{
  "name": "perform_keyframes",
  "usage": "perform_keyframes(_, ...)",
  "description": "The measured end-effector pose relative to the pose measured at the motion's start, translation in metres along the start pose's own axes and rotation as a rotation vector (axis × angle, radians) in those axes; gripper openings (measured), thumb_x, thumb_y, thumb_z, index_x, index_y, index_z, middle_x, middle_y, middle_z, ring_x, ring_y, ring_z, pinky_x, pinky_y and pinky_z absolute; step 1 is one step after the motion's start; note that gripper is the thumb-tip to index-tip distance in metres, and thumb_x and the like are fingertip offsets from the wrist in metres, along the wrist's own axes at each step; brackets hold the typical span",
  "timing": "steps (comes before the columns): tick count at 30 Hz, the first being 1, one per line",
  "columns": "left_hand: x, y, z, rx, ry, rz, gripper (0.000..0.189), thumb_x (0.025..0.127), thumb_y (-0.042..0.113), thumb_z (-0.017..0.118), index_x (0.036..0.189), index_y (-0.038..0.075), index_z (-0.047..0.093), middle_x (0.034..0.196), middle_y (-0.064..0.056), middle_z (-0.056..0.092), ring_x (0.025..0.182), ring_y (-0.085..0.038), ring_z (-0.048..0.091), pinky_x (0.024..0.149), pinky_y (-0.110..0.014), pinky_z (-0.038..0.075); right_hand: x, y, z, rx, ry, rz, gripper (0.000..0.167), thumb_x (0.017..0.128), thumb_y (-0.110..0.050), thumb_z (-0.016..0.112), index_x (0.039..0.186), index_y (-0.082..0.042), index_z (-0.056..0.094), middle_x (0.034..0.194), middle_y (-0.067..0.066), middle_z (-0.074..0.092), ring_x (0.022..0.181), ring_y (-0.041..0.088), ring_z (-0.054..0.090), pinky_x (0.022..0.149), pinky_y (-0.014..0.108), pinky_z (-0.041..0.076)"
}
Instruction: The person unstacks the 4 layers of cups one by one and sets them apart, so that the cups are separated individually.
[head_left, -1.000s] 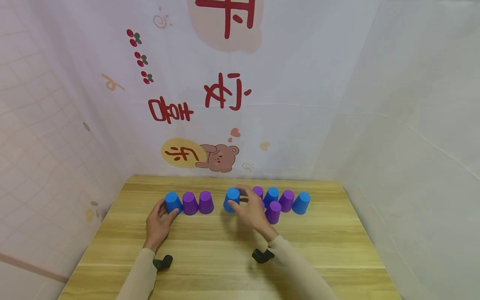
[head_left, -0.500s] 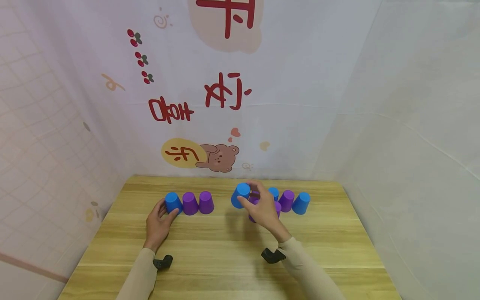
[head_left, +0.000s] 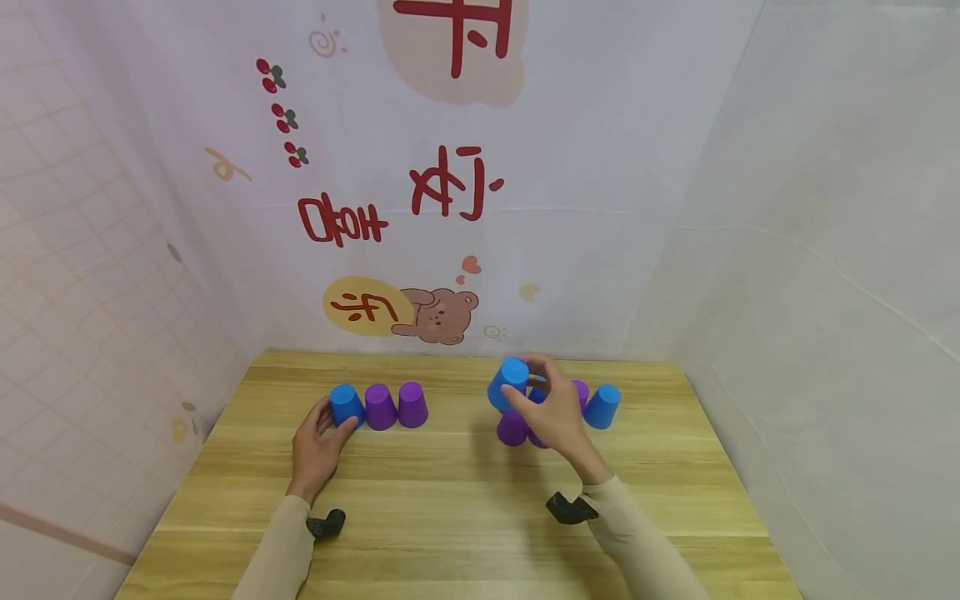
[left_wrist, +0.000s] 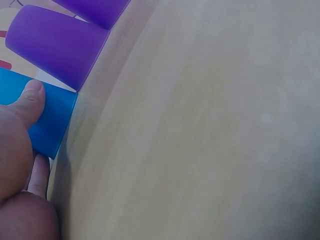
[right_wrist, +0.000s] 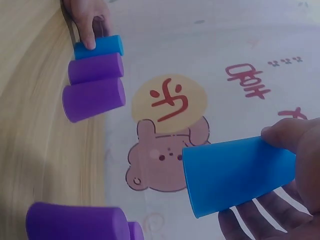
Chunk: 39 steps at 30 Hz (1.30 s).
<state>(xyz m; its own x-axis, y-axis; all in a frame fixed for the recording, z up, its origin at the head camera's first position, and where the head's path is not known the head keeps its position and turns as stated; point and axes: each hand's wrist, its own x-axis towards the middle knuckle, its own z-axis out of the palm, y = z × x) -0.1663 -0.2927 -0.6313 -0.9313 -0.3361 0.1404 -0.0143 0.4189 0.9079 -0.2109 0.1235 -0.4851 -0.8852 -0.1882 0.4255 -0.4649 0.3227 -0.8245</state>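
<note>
My left hand (head_left: 315,454) grips an upside-down blue cup (head_left: 346,404) at the left end of a row; its thumb lies across the cup's front in the left wrist view. Two purple cups, the nearer (head_left: 381,408) beside the blue one and the farther (head_left: 412,406) to its right, stand upside down. My right hand (head_left: 557,417) holds another blue cup (right_wrist: 235,175) mouth-down above the table, thumb on one side and fingers on the other. Below it stands a purple cup (head_left: 512,431); a second purple one is partly hidden by the hand.
Right of my right hand stand a half-covered purple cup (head_left: 582,392) and a blue cup (head_left: 602,408). Part of one more blue cup shows between my right fingers. The wooden table (head_left: 420,517) meets a printed cloth wall (head_left: 585,250) behind the cups.
My right hand has lifted the blue cup off the table and carried it rightward over the right-hand group of cups. My left hand has stayed on its blue cup.
</note>
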Motion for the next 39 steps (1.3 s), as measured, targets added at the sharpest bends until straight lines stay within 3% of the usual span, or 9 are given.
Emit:
perform_keyframes(8, 0.0, 0.0, -0.001, -0.013, -0.005, -0.011, 0.074, 0.109, 0.025, 0.079, 0.171, 0.002, 0.044, 0.168, -0.032, 0.055, 0.154, -0.049, 0.059, 0.127, -0.05, 0.048, -0.005, 0.006, -0.019, -0.001, 0.039, 0.012, 0.052, 0.096, -0.012, 0.091, 0.142, -0.005, 0.066, 0.134, 0.015, 0.078, 0.125, 0.037, 0.078, 0.11, 0.058, 0.068)
perform_keyframes(19, 0.0, 0.002, 0.0, -0.025, -0.02, -0.032, 0.075, 0.109, 0.026, 0.079, 0.172, 0.005, 0.043, 0.17, -0.03, 0.053, 0.157, -0.047, 0.057, 0.129, -0.049, 0.046, -0.012, 0.012, -0.045, 0.012, 0.041, 0.046, 0.051, 0.098, -0.009, 0.089, 0.142, -0.005, 0.064, 0.136, 0.014, 0.075, 0.125, 0.022, 0.075, 0.111, 0.029, 0.066)
perform_keyframes(25, 0.001, 0.001, -0.001, -0.026, -0.023, -0.033, 0.076, 0.109, 0.028, 0.079, 0.172, 0.004, 0.043, 0.171, -0.031, 0.053, 0.157, -0.047, 0.056, 0.129, -0.05, 0.046, -0.018, 0.016, -0.056, 0.019, 0.055, 0.044, 0.05, 0.097, -0.006, 0.089, 0.141, -0.004, 0.065, 0.136, 0.016, 0.075, 0.12, 0.005, 0.074, 0.107, 0.025, 0.066)
perform_keyframes(33, 0.001, -0.001, -0.001, -0.013, -0.017, -0.034, 0.076, 0.11, 0.029, 0.079, 0.172, 0.004, 0.043, 0.171, -0.03, 0.053, 0.156, -0.048, 0.057, 0.129, -0.051, 0.046, -0.025, 0.026, -0.071, 0.01, 0.041, 0.04, 0.052, 0.098, -0.004, 0.087, 0.144, -0.003, 0.064, 0.138, 0.017, 0.073, 0.121, 0.0, 0.072, 0.106, 0.014, 0.063)
perform_keyframes(35, 0.001, -0.002, 0.0, -0.012, -0.015, -0.032, 0.076, 0.109, 0.03, 0.079, 0.171, 0.004, 0.044, 0.171, -0.03, 0.053, 0.156, -0.048, 0.057, 0.129, -0.033, 0.052, -0.027, 0.03, -0.074, 0.016, 0.038, 0.034, 0.052, 0.098, -0.003, 0.086, 0.145, -0.002, 0.064, 0.139, 0.018, 0.072, 0.121, -0.001, 0.072, 0.106, 0.013, 0.062)
perform_keyframes(37, 0.002, -0.003, 0.0, -0.015, -0.015, -0.032, 0.076, 0.109, 0.029, 0.079, 0.171, 0.004, 0.044, 0.17, -0.031, 0.053, 0.156, -0.048, 0.057, 0.129, -0.031, 0.051, -0.029, 0.034, -0.078, 0.015, 0.042, 0.04, 0.052, 0.098, -0.003, 0.086, 0.145, -0.001, 0.063, 0.139, 0.019, 0.073, 0.121, -0.002, 0.072, 0.106, 0.013, 0.062)
perform_keyframes(39, 0.003, -0.005, 0.0, -0.011, -0.011, -0.032, 0.076, 0.109, 0.03, 0.08, 0.171, 0.004, 0.044, 0.17, -0.03, 0.054, 0.156, -0.047, 0.058, 0.125, -0.02, 0.051, -0.03, 0.037, -0.082, 0.006, 0.048, 0.056, 0.052, 0.099, -0.004, 0.086, 0.145, 0.0, 0.063, 0.139, 0.02, 0.073, 0.121, -0.004, 0.072, 0.106, 0.012, 0.062)
